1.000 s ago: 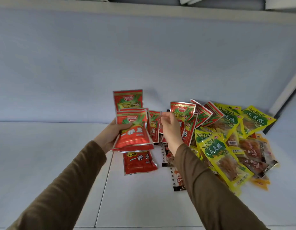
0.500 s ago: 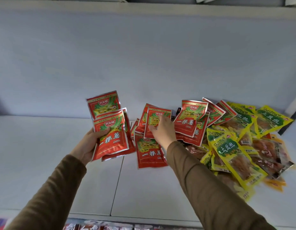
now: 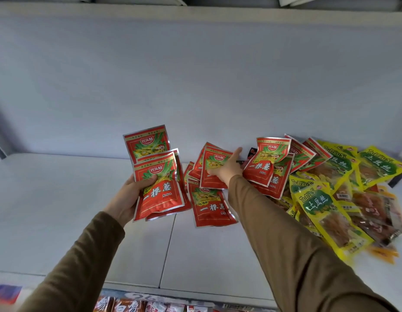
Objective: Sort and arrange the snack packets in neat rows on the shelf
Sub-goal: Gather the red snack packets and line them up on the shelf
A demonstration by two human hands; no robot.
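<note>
the left hand [image 3: 130,197] gripped a fanned stack of red packets [image 3: 158,188] above the shelf [image 3: 60,199]. the right hand [image 3: 227,168], fingers extended, pressed on a red packet [image 3: 212,170] in the pile's left edge. best to pinch only that one, leaving the yellow packets [image 3: 326,206] at the right undisturbed.

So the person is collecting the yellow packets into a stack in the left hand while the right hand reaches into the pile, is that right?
Not quite: the stack gripped by the left hand is red packets, not yellow, as the head view shows. The yellow packets lie in the pile to the right. The right hand does reach into the pile.
</note>
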